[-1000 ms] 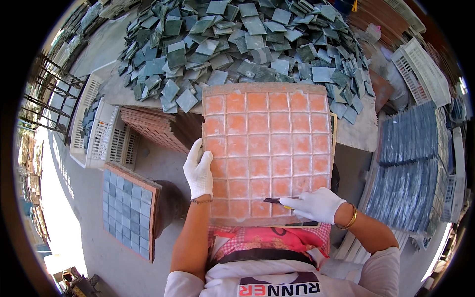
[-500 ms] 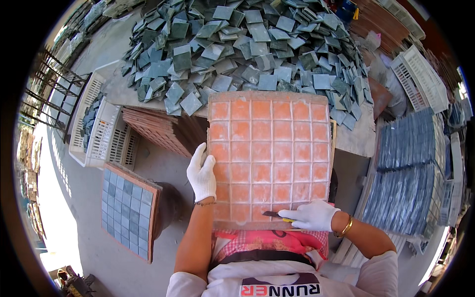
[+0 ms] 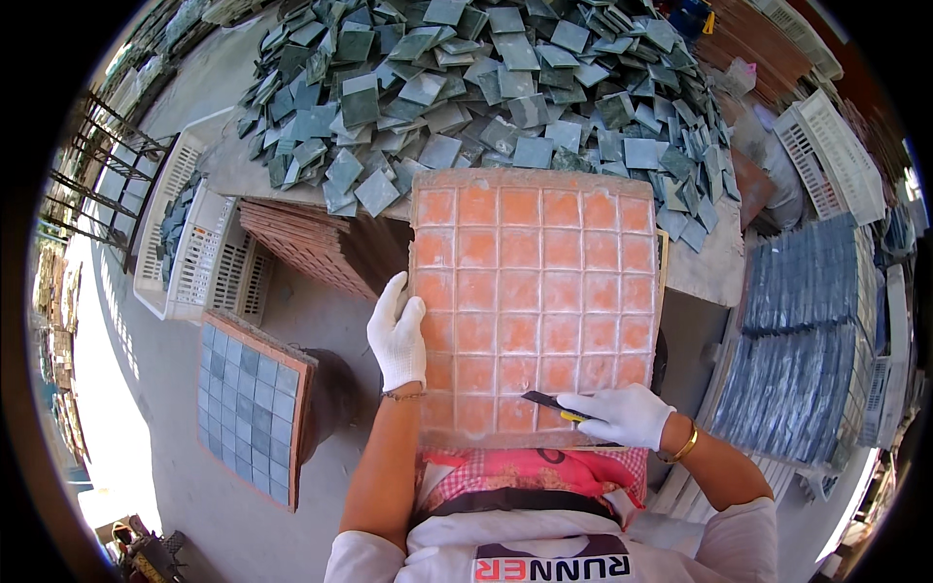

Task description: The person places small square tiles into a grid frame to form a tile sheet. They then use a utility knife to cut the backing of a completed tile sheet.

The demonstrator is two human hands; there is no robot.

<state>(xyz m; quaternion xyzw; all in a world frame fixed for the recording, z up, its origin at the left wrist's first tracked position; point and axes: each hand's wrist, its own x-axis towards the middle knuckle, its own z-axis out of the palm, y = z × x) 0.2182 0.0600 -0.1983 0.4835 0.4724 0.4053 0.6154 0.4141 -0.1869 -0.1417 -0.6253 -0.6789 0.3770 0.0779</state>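
Note:
An orange grid mould board [image 3: 537,250], with raised pale ridges between square recesses, is in front of me, its near edge close to my body. My left hand [image 3: 397,340], in a white knit glove, grips the board's left edge. In my gloved right hand [image 3: 630,416] is a utility knife [image 3: 544,399] with a dark blade end and some yellow on its handle. The blade end points left over the board's lower squares. Beyond the far edge lies a big heap of loose grey-green stone tiles [image 3: 534,153].
At left, a board filled with grey tiles [image 3: 243,408] leans on a dark round support. Behind it stand stacked brown boards [image 3: 301,243] and a white crate [image 3: 209,243] with tiles. Bundled blue-grey tile sheets [image 3: 797,340] and another white crate [image 3: 826,155] are at right.
My right hand has shifted slightly right and up, and the knife now slants more steeply across the board. My left hand keeps its hold on the edge.

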